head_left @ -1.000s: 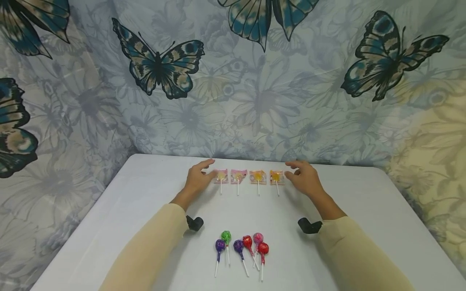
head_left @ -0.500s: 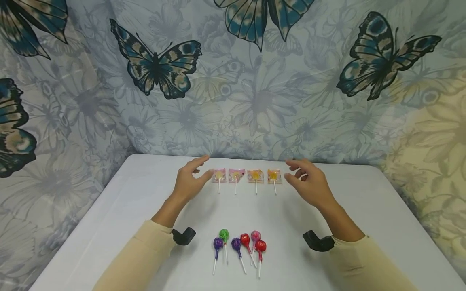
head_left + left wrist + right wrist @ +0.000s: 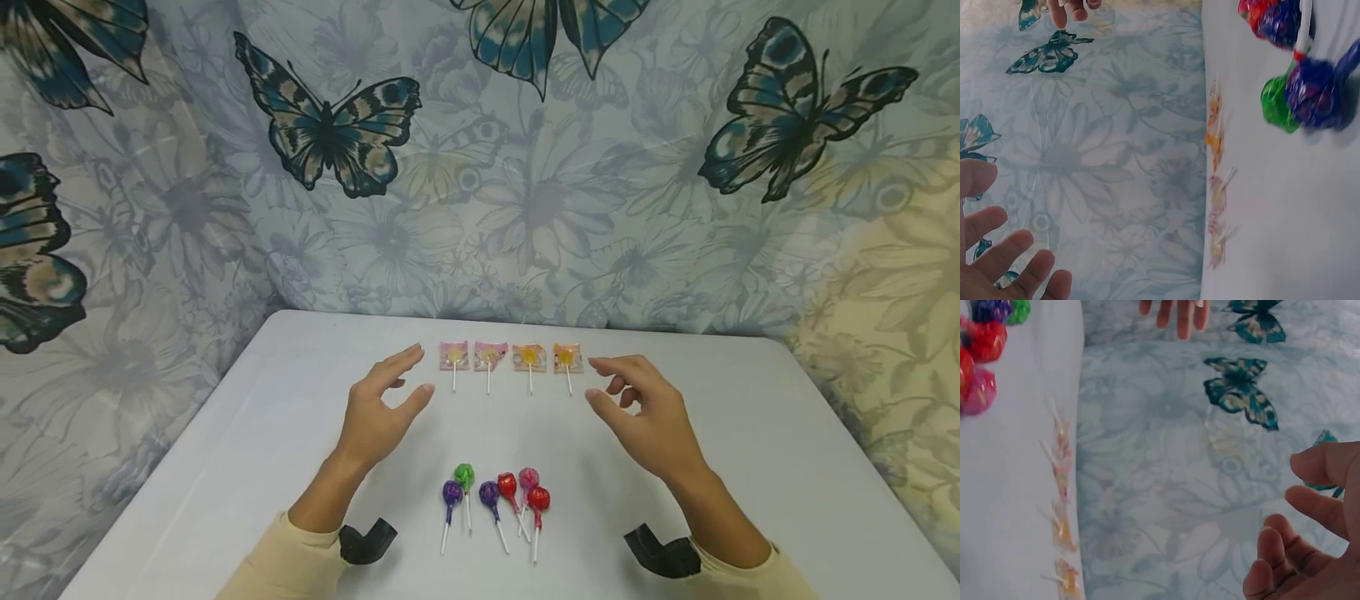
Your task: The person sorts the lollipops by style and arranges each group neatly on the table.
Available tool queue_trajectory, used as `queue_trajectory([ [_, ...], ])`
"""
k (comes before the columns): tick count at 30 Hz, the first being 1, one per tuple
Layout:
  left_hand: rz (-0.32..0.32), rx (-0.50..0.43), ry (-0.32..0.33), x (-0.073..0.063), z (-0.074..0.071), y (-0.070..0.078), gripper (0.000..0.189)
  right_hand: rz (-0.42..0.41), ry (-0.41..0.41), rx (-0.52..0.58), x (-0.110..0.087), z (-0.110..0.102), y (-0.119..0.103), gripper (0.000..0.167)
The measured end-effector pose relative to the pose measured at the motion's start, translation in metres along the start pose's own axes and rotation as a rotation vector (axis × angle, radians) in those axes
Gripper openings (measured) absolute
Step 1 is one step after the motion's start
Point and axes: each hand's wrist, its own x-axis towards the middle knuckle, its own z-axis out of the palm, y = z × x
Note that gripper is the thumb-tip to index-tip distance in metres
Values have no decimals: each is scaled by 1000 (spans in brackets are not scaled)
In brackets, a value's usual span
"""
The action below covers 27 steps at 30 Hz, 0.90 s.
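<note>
In the head view my left hand [image 3: 378,412] hovers over the table with fingers spread and nothing in them. My right hand [image 3: 645,412] mirrors it on the other side, fingers loosely bent, also holding nothing. Between and beyond them lies a row of flat lollipops in clear wrappers: two pinkish ones, including a pink-wrapped lollipop [image 3: 453,357], and two orange ones, including an orange-wrapped lollipop [image 3: 567,358]. Closer to me is a loose group of round lollipops: a green one [image 3: 464,477], two purple ones, one of them a purple lollipop [image 3: 452,492], a pink one [image 3: 528,478] and two red ones, among them a red lollipop [image 3: 538,499].
The white table [image 3: 247,467] backs onto a wall hung with butterfly-and-flower cloth [image 3: 540,208]. A black wrist mount [image 3: 367,542] sticks out from the left sleeve, and another black mount [image 3: 663,554] from the right sleeve.
Both hands have drawn back toward me from the ends of the flat lollipop row, and the left has also shifted left. The lollipops lie as before.
</note>
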Motion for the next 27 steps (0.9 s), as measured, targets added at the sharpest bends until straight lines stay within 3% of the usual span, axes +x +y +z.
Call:
queue_trajectory([
  [9, -68, -5, 1, -33, 5, 6, 44, 14, -4, 51, -25, 7, -9, 36],
  [17, -126, -50, -33, -58, 8, 0, 43, 14, -4, 51, -44, 20, -9, 34],
  [27, -200, -93, -92, -77, 13, -8, 41, 78, -21, 17, -63, 38, -2, 30],
])
